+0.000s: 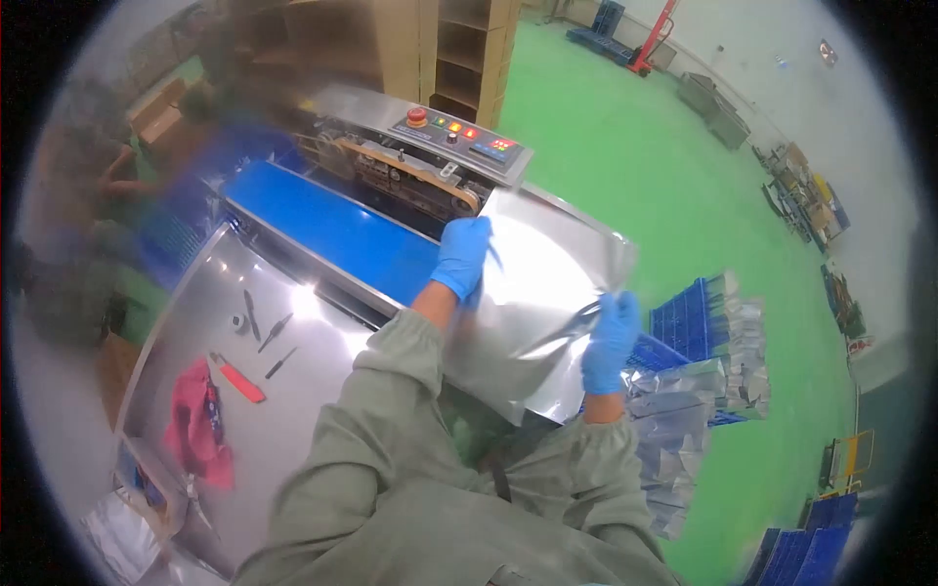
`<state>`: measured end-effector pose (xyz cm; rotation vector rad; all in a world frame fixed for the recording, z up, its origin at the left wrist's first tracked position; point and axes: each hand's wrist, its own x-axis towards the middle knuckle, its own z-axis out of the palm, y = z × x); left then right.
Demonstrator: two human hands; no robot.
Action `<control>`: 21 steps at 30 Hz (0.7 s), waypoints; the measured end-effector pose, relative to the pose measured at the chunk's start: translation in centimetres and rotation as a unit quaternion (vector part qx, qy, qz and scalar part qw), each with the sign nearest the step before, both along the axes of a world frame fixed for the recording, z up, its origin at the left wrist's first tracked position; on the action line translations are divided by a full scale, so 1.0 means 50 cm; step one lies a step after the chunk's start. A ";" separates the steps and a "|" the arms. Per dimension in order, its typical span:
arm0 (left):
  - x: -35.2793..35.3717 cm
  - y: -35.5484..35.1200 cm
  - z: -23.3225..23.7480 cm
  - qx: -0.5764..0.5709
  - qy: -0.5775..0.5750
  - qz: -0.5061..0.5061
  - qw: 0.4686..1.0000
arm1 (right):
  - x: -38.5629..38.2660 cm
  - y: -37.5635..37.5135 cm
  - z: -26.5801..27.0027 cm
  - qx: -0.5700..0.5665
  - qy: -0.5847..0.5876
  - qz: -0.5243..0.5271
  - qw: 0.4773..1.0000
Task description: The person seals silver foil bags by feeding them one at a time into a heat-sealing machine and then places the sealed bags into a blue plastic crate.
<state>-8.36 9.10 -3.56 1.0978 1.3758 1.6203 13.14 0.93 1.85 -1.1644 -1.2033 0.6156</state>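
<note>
A large silver foil bag is held up between my two blue-gloved hands, its upper left corner close to the end of the sealing machine. My left hand is closed on the bag's left edge, beside the machine's roller. At the bag's right edge my right hand pinches the foil, which creases near the fingers. The machine's control panel has a red knob and lit displays. Along its front runs a blue conveyor belt, to the left of my left hand.
A steel table on the left bears a pink cloth, a red-handled cutter and several small tools. Blue crates with silver bags stand at the right. Someone's arm shows at the far left.
</note>
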 end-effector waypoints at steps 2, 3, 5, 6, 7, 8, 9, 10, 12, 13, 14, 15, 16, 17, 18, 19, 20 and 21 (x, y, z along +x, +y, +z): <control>-0.029 0.008 -0.051 -0.052 0.055 -0.008 0.997 | -0.008 0.027 -0.072 -0.011 -0.004 0.008 1.000; -0.041 0.012 -0.073 -0.107 0.111 -0.017 0.988 | -0.012 0.032 -0.092 -0.024 -0.007 0.015 1.000; -0.060 0.030 -0.128 -0.061 0.160 -0.038 0.985 | -0.025 0.028 -0.097 -0.043 0.008 0.025 0.999; -0.062 0.028 -0.127 -0.012 0.208 -0.060 0.976 | -0.030 0.028 -0.096 -0.059 0.023 0.033 0.997; -0.065 0.031 -0.124 -0.013 0.205 -0.062 0.977 | -0.035 0.032 -0.096 -0.061 0.021 0.032 0.997; -0.068 0.035 -0.120 -0.048 0.188 -0.065 0.979 | -0.040 0.036 -0.096 -0.063 0.010 0.025 0.998; -0.071 0.039 -0.117 -0.082 0.170 -0.068 0.980 | -0.045 0.039 -0.097 -0.067 -0.002 0.019 0.998; -0.077 0.055 -0.132 -0.084 0.167 -0.069 0.980 | -0.048 0.045 -0.099 -0.068 -0.004 0.018 0.997; -0.099 0.098 -0.169 -0.061 0.268 -0.071 0.959 | -0.056 0.059 -0.105 -0.091 0.007 0.039 0.995; -0.109 0.116 -0.176 -0.063 0.266 -0.072 0.959 | -0.059 0.074 -0.120 -0.093 0.006 0.039 0.995; -0.118 0.132 -0.184 -0.046 0.224 -0.055 0.972 | -0.062 0.092 -0.146 -0.061 -0.021 0.021 0.998; -0.127 0.144 -0.189 -0.030 0.182 -0.038 0.982 | -0.067 0.106 -0.161 -0.030 -0.047 0.003 0.998; -0.139 0.146 -0.178 -0.032 0.181 -0.039 0.982 | -0.083 0.109 -0.151 -0.033 -0.048 0.003 0.998; -0.157 0.146 -0.167 -0.073 0.199 -0.030 0.977 | -0.103 0.111 -0.143 -0.043 0.005 0.026 0.999; -0.176 0.141 -0.152 -0.113 0.218 -0.021 0.969 | -0.115 0.113 -0.139 -0.054 0.058 0.049 0.996; -0.202 0.135 -0.144 -0.102 0.251 -0.063 0.961 | -0.114 0.122 -0.151 -0.067 0.026 0.063 0.995; -0.217 0.132 -0.135 -0.105 0.252 -0.066 0.960 | -0.108 0.124 -0.161 -0.070 0.027 0.061 0.995; -0.229 0.130 -0.127 -0.125 0.251 -0.047 0.959 | -0.105 0.122 -0.165 -0.104 0.031 0.100 0.989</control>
